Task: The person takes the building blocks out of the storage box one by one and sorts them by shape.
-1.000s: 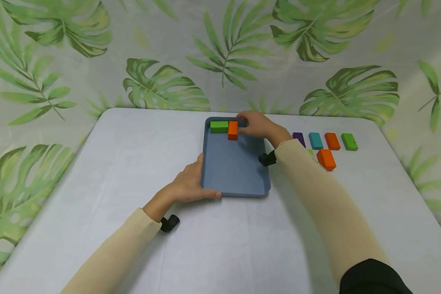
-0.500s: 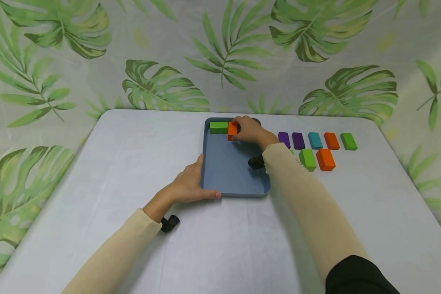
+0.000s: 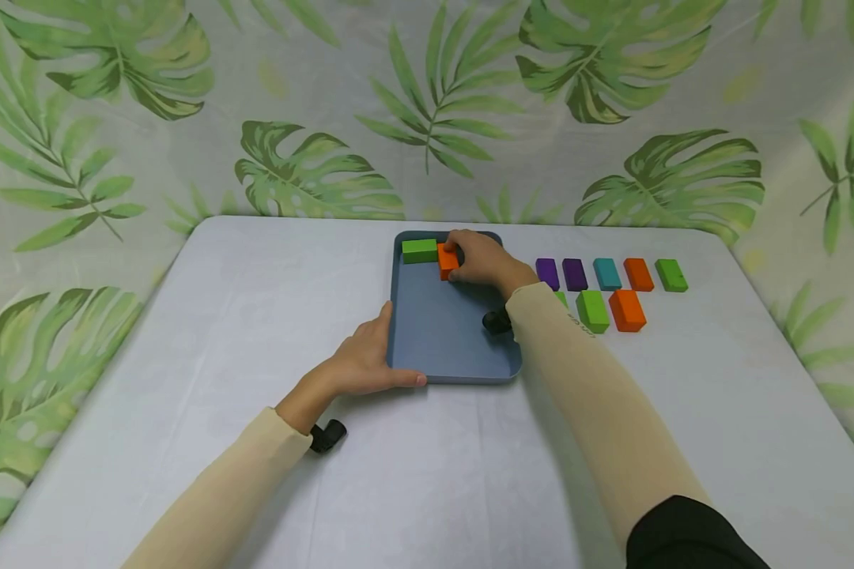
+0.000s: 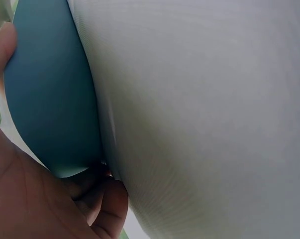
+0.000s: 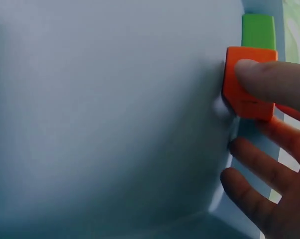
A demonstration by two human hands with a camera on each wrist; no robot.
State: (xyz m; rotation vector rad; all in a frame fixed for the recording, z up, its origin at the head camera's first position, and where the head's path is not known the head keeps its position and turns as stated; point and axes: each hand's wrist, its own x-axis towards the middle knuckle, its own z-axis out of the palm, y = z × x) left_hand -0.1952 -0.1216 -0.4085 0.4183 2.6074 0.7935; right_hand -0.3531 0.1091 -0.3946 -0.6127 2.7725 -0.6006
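Note:
A blue-grey tray [image 3: 455,332] lies at the middle of the table. My left hand [image 3: 356,359] holds its near left corner, thumb along the near edge and fingers at the left side. The left wrist view shows curled fingers [image 4: 112,204] at the tray wall [image 4: 52,89]. Inside the tray's far end, my right hand [image 3: 480,259] pinches an orange block [image 5: 249,94] between thumb and fingers. That block stands right beside a green block [image 3: 419,251] in the far left corner. In the right wrist view, the other fingers [image 5: 244,191] of this hand spread loosely by the tray's end wall.
Right of the tray, a row holds purple blocks [image 3: 574,274], a blue block [image 3: 607,274], an orange block [image 3: 639,274] and a green block [image 3: 672,275]. In front of them are a light green block [image 3: 593,311] and a larger orange block [image 3: 627,310]. The right sleeve partly covers another green block.
My right hand has come left from the tray's far right corner and now pinches the orange block, which has tilted slightly. My left hand has stayed at the tray corner.

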